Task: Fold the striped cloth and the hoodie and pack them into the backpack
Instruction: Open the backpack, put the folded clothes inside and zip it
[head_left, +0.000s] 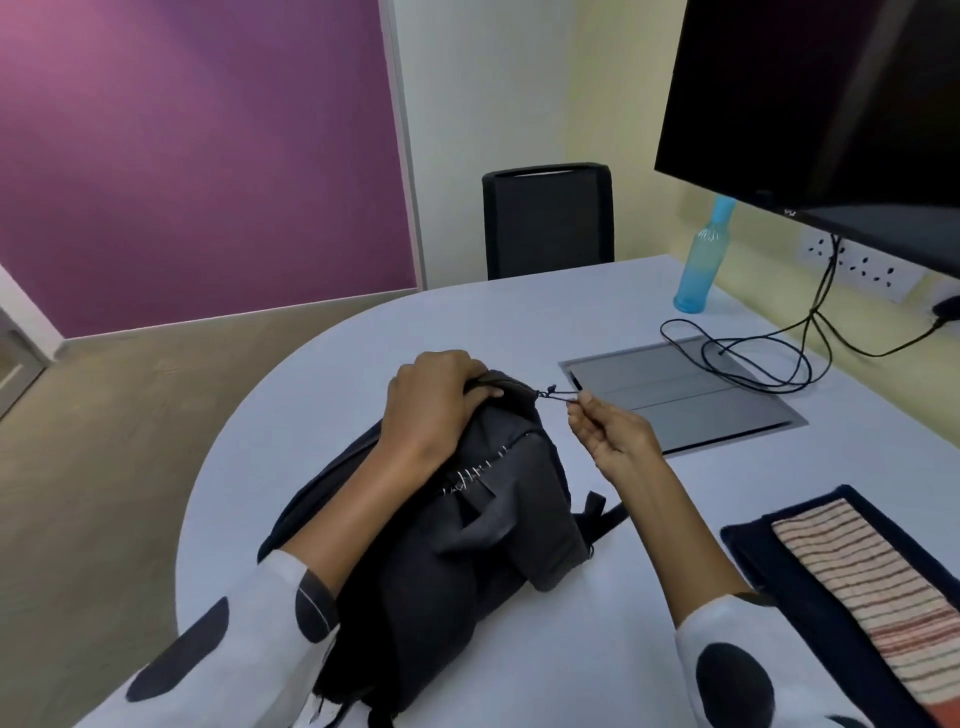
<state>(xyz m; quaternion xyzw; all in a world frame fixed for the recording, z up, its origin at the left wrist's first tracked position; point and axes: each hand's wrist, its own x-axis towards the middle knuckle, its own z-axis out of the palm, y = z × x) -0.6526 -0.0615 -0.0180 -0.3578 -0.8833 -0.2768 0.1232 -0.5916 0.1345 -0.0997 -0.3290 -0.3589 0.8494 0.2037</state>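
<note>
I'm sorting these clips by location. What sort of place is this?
Probably an office meeting room: a rounded table with a built-in cable hatch, a large wall-mounted screen above wall sockets, and an office chair.

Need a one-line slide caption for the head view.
Left hand grips the backpack top while right hand pinches its zipper pull; folded striped cloth lies on the dark hoodie at right.

Two bare forearms are seen, each ending in a bare hand: the left hand (434, 402) and the right hand (610, 434). White sleeves (249, 639) printed with large dark rounded spots are worn, reaching only to about the elbows. No rings, watch or bracelets can be made out.
</note>
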